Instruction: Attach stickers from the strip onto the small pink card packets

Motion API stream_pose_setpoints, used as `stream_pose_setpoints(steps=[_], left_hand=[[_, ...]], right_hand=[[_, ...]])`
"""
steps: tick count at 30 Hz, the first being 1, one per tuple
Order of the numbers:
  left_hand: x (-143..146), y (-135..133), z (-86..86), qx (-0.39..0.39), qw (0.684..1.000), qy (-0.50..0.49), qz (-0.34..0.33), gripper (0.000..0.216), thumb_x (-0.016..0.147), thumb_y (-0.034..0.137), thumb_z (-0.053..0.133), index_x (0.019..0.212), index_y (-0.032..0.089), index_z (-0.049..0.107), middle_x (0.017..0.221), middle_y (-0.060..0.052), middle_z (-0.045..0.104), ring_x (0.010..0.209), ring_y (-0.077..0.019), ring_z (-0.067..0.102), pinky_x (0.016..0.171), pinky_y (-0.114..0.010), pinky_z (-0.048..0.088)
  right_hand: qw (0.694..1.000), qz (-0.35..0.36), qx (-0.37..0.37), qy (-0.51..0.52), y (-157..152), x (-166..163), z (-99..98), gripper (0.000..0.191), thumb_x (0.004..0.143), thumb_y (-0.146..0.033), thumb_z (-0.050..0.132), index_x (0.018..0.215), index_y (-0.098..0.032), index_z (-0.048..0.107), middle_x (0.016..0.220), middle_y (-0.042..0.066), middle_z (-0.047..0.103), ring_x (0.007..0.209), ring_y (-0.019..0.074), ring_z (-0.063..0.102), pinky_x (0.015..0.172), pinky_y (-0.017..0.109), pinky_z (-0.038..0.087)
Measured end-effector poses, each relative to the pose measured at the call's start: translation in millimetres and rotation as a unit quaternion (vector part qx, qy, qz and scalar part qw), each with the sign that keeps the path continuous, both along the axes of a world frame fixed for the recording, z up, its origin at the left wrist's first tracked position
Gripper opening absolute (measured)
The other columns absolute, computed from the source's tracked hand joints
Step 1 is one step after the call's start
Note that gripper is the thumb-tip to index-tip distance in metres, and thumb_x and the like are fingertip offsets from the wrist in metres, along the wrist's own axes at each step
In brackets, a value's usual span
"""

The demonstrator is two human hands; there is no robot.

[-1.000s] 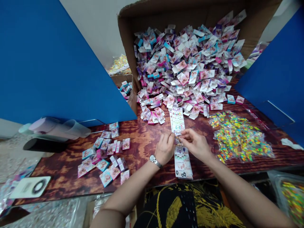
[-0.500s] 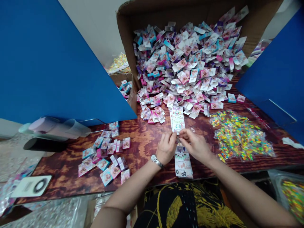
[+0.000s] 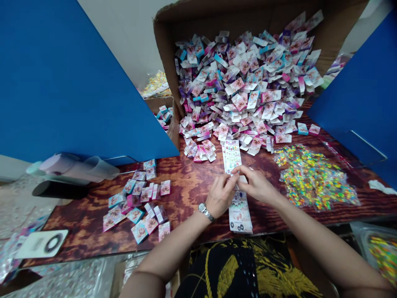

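My left hand [image 3: 221, 193], with a watch on its wrist, and my right hand [image 3: 252, 184] meet over a long printed paper strip [image 3: 240, 215]. Fingertips of both are pinched together around something small that they hide; a pale bit shows by the right fingers. Past the hands lies the far end of printed paper [image 3: 232, 153], covered in rows of small coloured pictures. To the right sits a pile of small clear bags with colourful pieces [image 3: 319, 178]. On the left are several small closed boxes [image 3: 150, 223] in pink, blue and purple.
A large cardboard box [image 3: 164, 54] on its side spills many small open-flapped cartons [image 3: 245, 89] onto the wooden table [image 3: 189, 198]. Blue panels [image 3: 62, 82] stand on both sides. Plastic cups [image 3: 101, 167] and a white phone-like object [image 3: 43, 244] are at the left.
My fingers have shifted slightly: the left hand has turned and moved a little right, and the right fingers now bend over the left fingertips. The piles look the same.
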State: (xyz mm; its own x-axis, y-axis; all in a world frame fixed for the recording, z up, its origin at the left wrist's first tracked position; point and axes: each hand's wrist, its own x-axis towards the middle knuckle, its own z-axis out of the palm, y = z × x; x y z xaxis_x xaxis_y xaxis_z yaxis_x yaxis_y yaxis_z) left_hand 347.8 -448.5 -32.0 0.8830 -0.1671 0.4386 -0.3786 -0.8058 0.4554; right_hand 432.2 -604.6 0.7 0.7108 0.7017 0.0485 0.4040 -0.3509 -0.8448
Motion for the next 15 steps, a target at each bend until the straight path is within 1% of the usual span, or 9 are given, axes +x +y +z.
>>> stream_pose_setpoints(steps=[2,3,5,7,9,10,12,13,15], left_hand=[[1,1,-0.6,-0.022,1.0,0.006,0.007,0.043,0.084,0.016,0.046,0.127,0.019,0.042,0.11,-0.012,0.052,0.1,-0.0227,0.05,0.084,-0.037,0.047],[1,2,-0.9,-0.034,0.999,0.009,0.013,0.043,0.084,0.018,0.049,0.126,0.019,0.042,0.11,-0.011,0.053,0.1,-0.0223,0.051,0.084,-0.037,0.047],[2,4,-1.3,-0.063,0.998,0.014,0.023,0.041,0.084,0.023,0.053,0.125,0.02,0.043,0.109,-0.01,0.054,0.099,-0.0214,0.052,0.084,-0.036,0.048],[3,4,-1.1,-0.085,0.996,0.014,0.02,0.039,0.084,0.024,0.054,0.122,0.02,0.045,0.11,-0.01,0.054,0.1,-0.0205,0.053,0.084,-0.035,0.048],[4,3,-0.2,-0.097,0.995,0.011,0.006,0.037,0.084,0.023,0.054,0.12,0.02,0.046,0.112,-0.01,0.054,0.103,-0.0203,0.053,0.087,-0.035,0.048],[4,3,0.4,-0.1,0.995,0.009,-0.002,0.036,0.084,0.022,0.054,0.12,0.019,0.046,0.114,-0.011,0.054,0.105,-0.0204,0.052,0.089,-0.035,0.047],[3,2,1.4,-0.102,0.995,0.01,-0.01,0.035,0.085,0.021,0.053,0.119,0.018,0.047,0.117,-0.012,0.054,0.109,-0.0209,0.051,0.092,-0.037,0.046],[3,2,1.7,-0.102,0.995,0.012,-0.013,0.034,0.085,0.021,0.053,0.118,0.018,0.047,0.118,-0.012,0.054,0.11,-0.0213,0.051,0.092,-0.038,0.046],[2,3,1.5,-0.102,0.994,0.018,-0.021,0.033,0.085,0.02,0.052,0.117,0.018,0.048,0.119,-0.013,0.054,0.111,-0.0217,0.051,0.092,-0.039,0.045]], right_hand=[[0.999,-0.032,0.04,0.0,-4,-2,-4.4,0.027,0.083,-0.023,0.052,0.109,-0.024,0.052,0.083,-0.001,0.062,0.07,0.0155,0.059,0.063,0.027,0.046],[0.997,-0.045,0.067,-0.011,-7,-4,-6.2,0.026,0.084,-0.025,0.052,0.11,-0.023,0.051,0.089,0.001,0.062,0.074,0.016,0.06,0.065,0.027,0.048],[0.992,-0.051,0.098,-0.061,-13,-9,-8.6,0.021,0.087,-0.026,0.052,0.107,-0.022,0.053,0.104,0.006,0.059,0.09,0.0188,0.059,0.074,0.031,0.049],[0.986,-0.037,0.085,-0.136,-16,-15,-9.7,0.014,0.088,-0.025,0.05,0.1,-0.022,0.057,0.112,0.009,0.055,0.103,0.0215,0.055,0.086,0.036,0.047],[0.982,-0.027,0.065,-0.177,-16,-20,-10.6,0.015,0.09,-0.022,0.047,0.098,-0.022,0.06,0.111,0.009,0.055,0.104,0.0219,0.055,0.089,0.037,0.045],[0.981,-0.031,0.065,-0.178,-14,-21,-11.4,0.017,0.091,-0.021,0.045,0.098,-0.022,0.06,0.108,0.009,0.056,0.102,0.0214,0.055,0.089,0.037,0.045],[0.985,-0.058,0.076,-0.142,-9,-23,-14.4,0.016,0.091,-0.023,0.046,0.101,-0.022,0.058,0.103,0.009,0.057,0.097,0.0207,0.057,0.086,0.036,0.047],[0.988,-0.075,0.088,-0.103,-6,-23,-16.8,0.016,0.09,-0.025,0.048,0.104,-0.022,0.056,0.101,0.008,0.058,0.094,0.0203,0.058,0.083,0.035,0.048],[0.986,-0.101,0.13,-0.002,0,-24,-23.0,0.023,0.086,-0.029,0.054,0.108,-0.023,0.05,0.095,0.005,0.06,0.086,0.0189,0.06,0.076,0.033,0.051]])
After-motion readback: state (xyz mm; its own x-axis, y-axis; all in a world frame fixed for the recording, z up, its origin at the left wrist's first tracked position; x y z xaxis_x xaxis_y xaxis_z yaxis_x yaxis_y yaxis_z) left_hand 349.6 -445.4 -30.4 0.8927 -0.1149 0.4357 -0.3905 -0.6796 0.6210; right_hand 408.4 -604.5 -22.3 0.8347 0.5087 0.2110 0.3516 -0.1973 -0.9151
